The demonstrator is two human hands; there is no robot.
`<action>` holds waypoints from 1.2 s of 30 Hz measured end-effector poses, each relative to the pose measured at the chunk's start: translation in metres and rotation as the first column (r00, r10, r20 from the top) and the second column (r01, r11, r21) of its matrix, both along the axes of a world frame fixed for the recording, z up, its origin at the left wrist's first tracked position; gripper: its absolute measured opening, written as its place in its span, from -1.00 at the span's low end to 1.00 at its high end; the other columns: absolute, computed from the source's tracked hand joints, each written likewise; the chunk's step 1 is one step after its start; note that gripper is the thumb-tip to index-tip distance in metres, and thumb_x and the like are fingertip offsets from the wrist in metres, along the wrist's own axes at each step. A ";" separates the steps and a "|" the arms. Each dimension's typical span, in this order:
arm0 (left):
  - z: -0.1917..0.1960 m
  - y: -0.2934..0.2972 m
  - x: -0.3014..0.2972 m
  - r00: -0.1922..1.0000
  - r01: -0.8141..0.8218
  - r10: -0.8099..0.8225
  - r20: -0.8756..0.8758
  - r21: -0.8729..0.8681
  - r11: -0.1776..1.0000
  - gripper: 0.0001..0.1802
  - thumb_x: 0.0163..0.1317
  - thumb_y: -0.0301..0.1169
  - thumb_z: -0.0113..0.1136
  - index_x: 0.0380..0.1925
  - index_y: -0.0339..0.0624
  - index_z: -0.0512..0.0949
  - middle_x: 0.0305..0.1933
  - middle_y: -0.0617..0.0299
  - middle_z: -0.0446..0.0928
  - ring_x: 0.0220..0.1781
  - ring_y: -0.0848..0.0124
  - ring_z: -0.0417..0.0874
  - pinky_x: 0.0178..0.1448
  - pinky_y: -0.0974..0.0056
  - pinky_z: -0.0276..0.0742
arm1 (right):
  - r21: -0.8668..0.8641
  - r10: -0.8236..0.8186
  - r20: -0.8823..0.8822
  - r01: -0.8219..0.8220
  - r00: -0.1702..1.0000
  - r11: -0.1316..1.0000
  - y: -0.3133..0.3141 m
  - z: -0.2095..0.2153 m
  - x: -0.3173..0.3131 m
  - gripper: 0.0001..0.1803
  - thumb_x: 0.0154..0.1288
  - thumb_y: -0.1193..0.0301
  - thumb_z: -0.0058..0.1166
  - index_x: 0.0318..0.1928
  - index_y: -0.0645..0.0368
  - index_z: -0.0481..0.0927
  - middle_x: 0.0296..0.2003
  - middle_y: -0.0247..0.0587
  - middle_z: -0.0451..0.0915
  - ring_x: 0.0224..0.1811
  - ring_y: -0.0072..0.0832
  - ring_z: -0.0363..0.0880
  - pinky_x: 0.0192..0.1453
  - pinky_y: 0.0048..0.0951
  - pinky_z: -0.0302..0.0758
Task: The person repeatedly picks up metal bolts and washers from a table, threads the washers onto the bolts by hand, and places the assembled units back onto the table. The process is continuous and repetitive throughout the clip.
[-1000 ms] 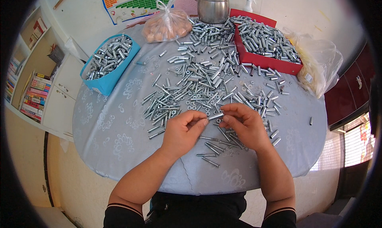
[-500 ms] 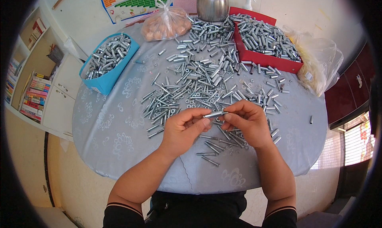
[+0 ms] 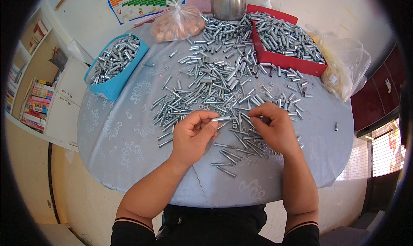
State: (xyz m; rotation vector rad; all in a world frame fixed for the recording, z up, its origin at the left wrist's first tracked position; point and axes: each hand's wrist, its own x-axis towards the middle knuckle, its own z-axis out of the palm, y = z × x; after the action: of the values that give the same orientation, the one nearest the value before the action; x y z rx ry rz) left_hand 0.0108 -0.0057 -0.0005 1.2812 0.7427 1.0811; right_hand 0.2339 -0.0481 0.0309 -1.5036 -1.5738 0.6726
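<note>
Between the thumb and fingers of my left hand point(image 3: 192, 132) is a shiny metal sleeve point(image 3: 222, 119), held level just above the heap. My right hand point(image 3: 273, 125) is apart from it, bent over the loose hardware with thumb and fingertips close together. Whatever those fingertips hold, if anything, is too small to make out. Beneath both hands spreads a pile of long bolts point(image 3: 172, 102), metal sleeves and small nuts. Several bolts point(image 3: 226, 169) lie separately in front of my hands, and thin washers point(image 3: 249, 161) are scattered beside them.
A blue box point(image 3: 112, 85) full of metal pieces stands at the left. At the back right sits a red box point(image 3: 297, 64), also full, beside a clear plastic bag point(image 3: 342, 78). A tied bag point(image 3: 178, 24) and a steel pot point(image 3: 228, 5) stand at the far edge.
My right hand has come away from the sleeve, moving slightly right and up to the pile. The left hand keeps the sleeve and has shifted slightly left.
</note>
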 end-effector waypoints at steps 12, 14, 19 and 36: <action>-0.001 -0.002 0.002 0.999 0.022 -0.023 -0.036 -0.017 1.000 -0.79 0.27 -0.60 0.12 -0.09 -0.35 0.55 -0.27 0.17 0.63 -0.38 0.57 0.57 -0.28 0.45 0.53 | -0.069 0.244 0.516 -0.245 0.821 0.967 -0.009 0.003 0.019 -0.86 0.03 0.45 0.13 -0.36 0.11 0.68 -0.41 -0.17 0.53 -0.29 -0.17 0.57 -0.22 -0.20 0.51; -0.001 -0.002 0.003 0.999 0.023 -0.024 -0.029 -0.012 1.000 -0.79 0.27 -0.61 0.12 -0.10 -0.35 0.55 -0.27 0.17 0.63 -0.38 0.57 0.56 -0.28 0.46 0.53 | -0.071 0.230 0.529 -0.228 0.817 0.971 -0.008 0.001 0.020 -0.87 0.04 0.44 0.15 -0.35 0.09 0.69 -0.40 -0.18 0.54 -0.29 -0.18 0.57 -0.22 -0.21 0.51; 0.000 -0.003 0.003 0.999 0.028 -0.028 -0.025 -0.024 0.999 -0.79 0.27 -0.61 0.12 -0.09 -0.34 0.55 -0.27 0.17 0.62 -0.39 0.57 0.56 -0.29 0.46 0.51 | -0.059 0.214 0.516 -0.215 0.830 0.975 -0.006 -0.001 0.019 -0.86 0.06 0.40 0.20 -0.31 0.05 0.71 -0.41 -0.22 0.53 -0.31 -0.22 0.57 -0.24 -0.23 0.50; 0.001 -0.004 0.001 0.995 0.073 -0.076 -0.063 -0.061 0.995 -0.78 0.29 -0.57 0.13 -0.06 -0.34 0.55 -0.26 0.16 0.63 -0.38 0.57 0.57 -0.26 0.45 0.52 | -0.143 0.213 0.201 -0.186 0.956 0.972 -0.004 0.004 0.014 -0.87 0.10 0.52 0.22 -0.30 0.19 0.60 -0.42 -0.29 0.55 -0.39 -0.43 0.55 -0.29 -0.40 0.49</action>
State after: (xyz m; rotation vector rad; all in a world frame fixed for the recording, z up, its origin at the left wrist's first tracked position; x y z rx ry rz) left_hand 0.0118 -0.0101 0.0009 1.2892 0.7648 0.9542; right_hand 0.2480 -0.0523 0.0345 -1.5625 -1.8988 0.7519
